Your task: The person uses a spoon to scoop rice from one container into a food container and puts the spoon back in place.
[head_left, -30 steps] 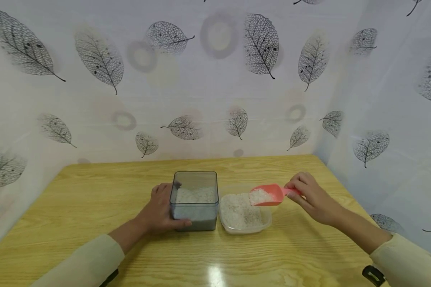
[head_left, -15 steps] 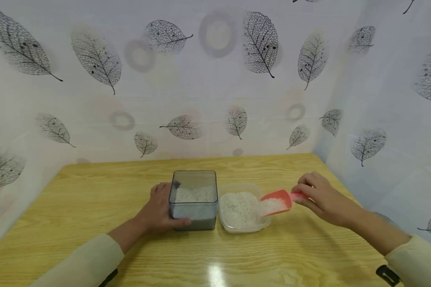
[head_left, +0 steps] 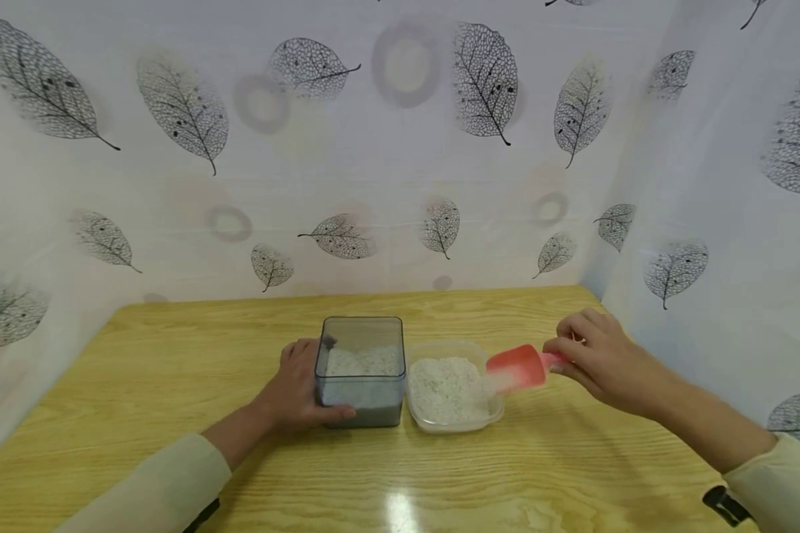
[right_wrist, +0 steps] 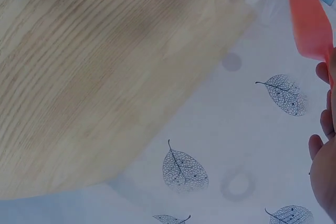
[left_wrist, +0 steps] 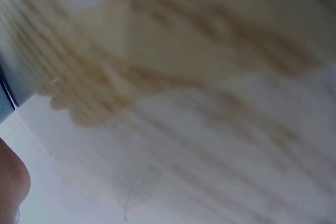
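In the head view my right hand [head_left: 603, 363] pinches the handle of a pink scoop [head_left: 518, 367], its bowl tipped over the right rim of a clear plastic tub [head_left: 440, 427]. White grains that look like rice blur off the scoop's lip. More rice [head_left: 443, 389] heaps in the tub. On the tub's left stands a square, smoky-grey container [head_left: 361, 403], partly filled with rice [head_left: 363, 361]. My left hand [head_left: 300, 392] grips that container's left side, thumb across its front face. The right wrist view shows the scoop [right_wrist: 311, 22] from the side, with fingers [right_wrist: 326, 121] at its handle.
Everything stands on a wood-grain table [head_left: 207, 370]. A leaf-printed white curtain [head_left: 387, 163] hangs behind the table and along its right side. The left wrist view is mostly blurred table and curtain.
My right hand has moved to the right with the scoop and tilted it. The scoop, earlier loaded with rice, now shows mostly bare pink. My left hand and the grey container have stayed put.
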The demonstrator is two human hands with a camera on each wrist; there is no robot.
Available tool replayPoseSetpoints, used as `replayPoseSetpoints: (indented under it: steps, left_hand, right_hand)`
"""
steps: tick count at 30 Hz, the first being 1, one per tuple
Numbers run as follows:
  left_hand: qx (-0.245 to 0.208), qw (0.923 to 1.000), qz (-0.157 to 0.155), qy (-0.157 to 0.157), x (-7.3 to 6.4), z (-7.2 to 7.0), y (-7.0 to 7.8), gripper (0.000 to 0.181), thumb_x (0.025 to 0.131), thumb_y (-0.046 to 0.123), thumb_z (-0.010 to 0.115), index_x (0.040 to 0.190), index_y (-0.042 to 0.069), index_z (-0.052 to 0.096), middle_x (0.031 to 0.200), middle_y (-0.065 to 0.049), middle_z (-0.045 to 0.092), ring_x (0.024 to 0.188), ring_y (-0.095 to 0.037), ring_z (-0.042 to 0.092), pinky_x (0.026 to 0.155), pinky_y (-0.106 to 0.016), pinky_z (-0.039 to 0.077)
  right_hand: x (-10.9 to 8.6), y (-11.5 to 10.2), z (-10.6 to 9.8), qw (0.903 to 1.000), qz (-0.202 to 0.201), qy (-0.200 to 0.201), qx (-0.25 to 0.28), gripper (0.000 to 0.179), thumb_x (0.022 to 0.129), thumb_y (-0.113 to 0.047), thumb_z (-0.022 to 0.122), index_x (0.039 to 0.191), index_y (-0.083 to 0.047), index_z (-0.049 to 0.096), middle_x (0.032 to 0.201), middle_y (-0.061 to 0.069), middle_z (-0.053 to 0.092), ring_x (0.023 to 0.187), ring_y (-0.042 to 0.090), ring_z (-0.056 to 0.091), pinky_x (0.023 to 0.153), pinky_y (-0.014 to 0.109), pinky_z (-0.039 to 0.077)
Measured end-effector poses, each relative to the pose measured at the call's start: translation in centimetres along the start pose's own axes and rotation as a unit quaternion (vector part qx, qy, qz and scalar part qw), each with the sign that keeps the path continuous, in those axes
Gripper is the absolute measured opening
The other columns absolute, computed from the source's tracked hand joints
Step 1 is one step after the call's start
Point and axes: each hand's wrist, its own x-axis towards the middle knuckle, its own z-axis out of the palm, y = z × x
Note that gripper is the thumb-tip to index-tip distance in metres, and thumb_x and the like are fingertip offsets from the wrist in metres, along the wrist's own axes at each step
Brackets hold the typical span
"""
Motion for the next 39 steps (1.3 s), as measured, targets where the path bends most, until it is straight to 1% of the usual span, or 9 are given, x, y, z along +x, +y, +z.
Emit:
replayPoseSetpoints:
  steps: [6,11,13,18,22,25,28,32,39]
  left_hand:
    - [0.005,1.0000,0.000,-0.002,-0.1,0.0,0.0,0.107,0.067,0.067,0.077,0.142,0.003,0.036,0.131,-0.013,0.051,0.124,-0.031,0.042,0.111,-0.054,0.021]
    - [0.006,1.0000,-0.001,-0.005,0.0,-0.1,-0.1,0.106,0.068,0.067,0.077,0.142,0.002,0.036,0.132,-0.013,0.051,0.124,-0.031,0.042,0.111,-0.054,0.021]
    - [0.002,1.0000,-0.001,-0.005,0.0,-0.1,-0.1,0.106,0.069,0.066,0.077,0.142,0.002,0.036,0.132,-0.013,0.051,0.124,-0.031,0.042,0.111,-0.054,0.020]
    - [-0.004,1.0000,-0.001,-0.002,0.0,-0.1,-0.1,0.106,0.068,0.066,0.078,0.142,0.002,0.037,0.132,-0.013,0.051,0.124,-0.031,0.042,0.112,-0.054,0.020]
    - [-0.004,1.0000,0.001,-0.001,0.0,-0.1,-0.1,0.106,0.068,0.066,0.077,0.142,0.002,0.037,0.132,-0.013,0.052,0.123,-0.030,0.043,0.111,-0.054,0.021]
    - [-0.001,1.0000,0.003,-0.001,0.0,-0.2,-0.1,0.106,0.068,0.066,0.077,0.142,0.001,0.037,0.132,-0.013,0.052,0.123,-0.030,0.043,0.111,-0.054,0.021]
    - [0.000,1.0000,0.003,-0.001,0.0,-0.2,-0.2,0.107,0.068,0.067,0.077,0.142,0.000,0.037,0.132,-0.014,0.051,0.124,-0.031,0.043,0.111,-0.054,0.021]
    - [0.001,1.0000,0.000,-0.002,0.0,-0.1,-0.3,0.108,0.067,0.068,0.077,0.142,0.000,0.037,0.133,-0.014,0.051,0.125,-0.032,0.042,0.112,-0.054,0.021]
    - [-0.007,0.9998,-0.012,-0.011,0.0,-0.1,-0.2,0.110,0.067,0.067,0.078,0.144,0.001,0.036,0.136,-0.013,0.050,0.127,-0.030,0.041,0.113,-0.053,0.020]
  right_hand:
    - [1.4,-0.6,-0.6,0.9976,-0.054,0.030,-0.031,0.042,0.108,-0.042,0.036,0.096,-0.016,0.067,0.092,0.001,0.050,0.091,0.023,0.045,0.080,0.036,0.028]
    - [3.7,-1.1,-1.0,0.9914,-0.101,0.072,-0.042,0.038,0.108,-0.036,0.039,0.093,-0.013,0.065,0.088,0.003,0.050,0.084,0.026,0.045,0.077,0.038,0.030]
    - [4.7,-1.2,-1.0,0.9909,-0.099,0.081,-0.041,0.038,0.108,-0.036,0.040,0.093,-0.012,0.066,0.087,0.004,0.050,0.082,0.026,0.045,0.075,0.038,0.030]
    - [7.1,-1.9,-0.8,0.9933,-0.063,0.087,-0.044,0.043,0.108,-0.040,0.038,0.097,-0.011,0.069,0.089,0.006,0.053,0.081,0.027,0.044,0.070,0.039,0.030]
    - [9.3,-2.6,-0.6,0.9949,-0.040,0.085,-0.035,0.045,0.108,-0.041,0.036,0.099,-0.011,0.068,0.091,0.007,0.052,0.084,0.027,0.042,0.072,0.041,0.028]
    - [11.0,-3.1,-0.2,0.9951,-0.038,0.088,-0.026,0.046,0.108,-0.042,0.035,0.100,-0.011,0.068,0.091,0.006,0.051,0.087,0.027,0.042,0.074,0.042,0.028]
    - [12.7,-3.7,0.3,0.9954,-0.045,0.081,-0.024,0.048,0.107,-0.044,0.033,0.099,-0.012,0.068,0.092,0.006,0.051,0.087,0.026,0.042,0.074,0.042,0.030]
    - [14.6,-4.5,1.2,0.9974,-0.047,0.050,-0.020,0.046,0.106,-0.045,0.033,0.099,-0.014,0.066,0.093,0.005,0.050,0.087,0.025,0.041,0.076,0.041,0.032]
    - [16.9,-6.0,2.9,0.9968,-0.054,-0.025,-0.052,0.016,0.096,-0.034,0.064,0.099,-0.018,0.066,0.098,0.002,0.047,0.091,0.023,0.039,0.077,0.039,0.031]
